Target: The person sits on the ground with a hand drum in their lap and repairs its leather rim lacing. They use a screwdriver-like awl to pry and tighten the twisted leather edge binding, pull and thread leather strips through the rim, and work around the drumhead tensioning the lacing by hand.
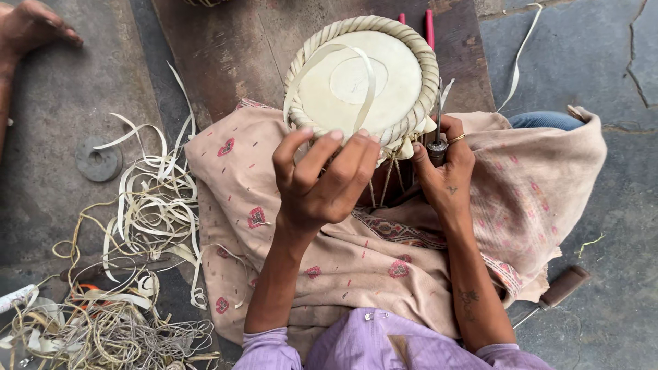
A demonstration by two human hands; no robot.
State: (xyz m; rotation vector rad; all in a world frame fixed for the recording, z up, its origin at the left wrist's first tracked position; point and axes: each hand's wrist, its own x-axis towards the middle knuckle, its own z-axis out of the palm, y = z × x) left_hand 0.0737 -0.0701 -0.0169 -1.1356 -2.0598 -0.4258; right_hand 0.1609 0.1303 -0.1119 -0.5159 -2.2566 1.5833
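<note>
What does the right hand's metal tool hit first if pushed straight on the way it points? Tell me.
Likely the braided rim of the small drum: the tool in the right hand points up along that edge, seemingly touching already; depth is unclear.

The lower body of the drum (363, 82) is hidden behind the left hand (322, 181) and the shawl (329, 267). The tip of the metal tool (437, 140) is lost behind the drum's rim. A foot (31, 27) is cut off at the top-left corner. A wooden handle (562, 288) is partly covered by the shawl.
</note>
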